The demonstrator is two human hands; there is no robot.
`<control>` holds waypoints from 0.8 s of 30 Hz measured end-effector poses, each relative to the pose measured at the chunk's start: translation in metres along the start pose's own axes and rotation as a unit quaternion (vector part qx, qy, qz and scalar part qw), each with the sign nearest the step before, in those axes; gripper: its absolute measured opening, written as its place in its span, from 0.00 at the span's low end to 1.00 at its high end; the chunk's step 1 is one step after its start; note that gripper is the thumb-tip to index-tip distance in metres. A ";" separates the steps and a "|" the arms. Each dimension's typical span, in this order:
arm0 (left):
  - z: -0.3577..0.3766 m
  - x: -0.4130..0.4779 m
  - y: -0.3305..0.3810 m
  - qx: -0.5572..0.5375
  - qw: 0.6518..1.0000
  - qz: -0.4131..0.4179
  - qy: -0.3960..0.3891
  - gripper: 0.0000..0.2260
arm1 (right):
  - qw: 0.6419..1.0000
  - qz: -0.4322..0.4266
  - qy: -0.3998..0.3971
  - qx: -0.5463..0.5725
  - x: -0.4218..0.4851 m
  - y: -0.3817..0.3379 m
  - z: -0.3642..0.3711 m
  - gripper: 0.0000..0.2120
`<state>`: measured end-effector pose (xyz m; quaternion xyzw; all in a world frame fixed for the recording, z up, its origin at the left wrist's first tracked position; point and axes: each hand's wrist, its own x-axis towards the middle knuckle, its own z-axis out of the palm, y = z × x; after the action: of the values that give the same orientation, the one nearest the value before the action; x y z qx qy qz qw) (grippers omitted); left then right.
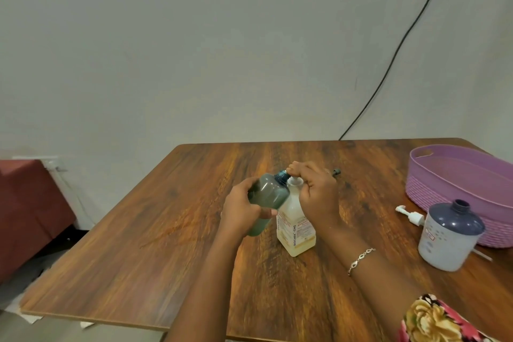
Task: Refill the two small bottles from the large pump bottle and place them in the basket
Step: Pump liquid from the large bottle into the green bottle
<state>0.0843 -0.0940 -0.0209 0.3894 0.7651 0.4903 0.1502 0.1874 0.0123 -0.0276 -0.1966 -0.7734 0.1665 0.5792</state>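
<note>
My left hand [244, 208] grips a translucent green-grey small bottle [268, 194], tilted with its blue neck pointing up and right. My right hand [316, 197] has its fingers curled, and its fingertips pinch that neck. Just under the neck stands a cream small bottle [295, 233] with a printed label and an open mouth, partly hidden by my right hand. The large white bottle [447, 241] with a dark blue shoulder stands at the right with its neck open. Its white pump head [410, 215] lies on the table beside it. The purple basket [455, 172] sits behind it.
A small dark cap [336, 171] lies on the wooden table [166, 244] behind my right hand. A black cable [388, 64] runs down the wall to the table's back edge. A dark red piece of furniture [25, 203] stands to the left of the table.
</note>
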 end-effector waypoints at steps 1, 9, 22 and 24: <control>0.000 0.000 0.000 -0.003 1.000 0.001 0.004 0.33 | 1.000 0.008 -0.012 0.008 0.000 0.001 -0.001 0.20; 0.006 -0.004 -0.001 -0.055 0.998 -0.008 0.018 0.35 | 0.989 0.083 -0.081 0.090 0.011 -0.002 -0.013 0.20; 0.011 -0.012 -0.006 -0.094 0.995 -0.014 0.021 0.32 | 0.939 0.267 -0.081 0.202 0.041 -0.010 -0.029 0.07; 0.011 -0.011 -0.005 -0.089 0.996 -0.018 0.020 0.33 | 0.922 0.314 -0.116 0.194 0.048 -0.011 -0.028 0.05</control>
<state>0.0957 -0.0961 -0.0318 0.3506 0.7285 0.5610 0.1776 0.2011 0.0276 0.0251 -0.2928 -0.6863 0.5079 0.4305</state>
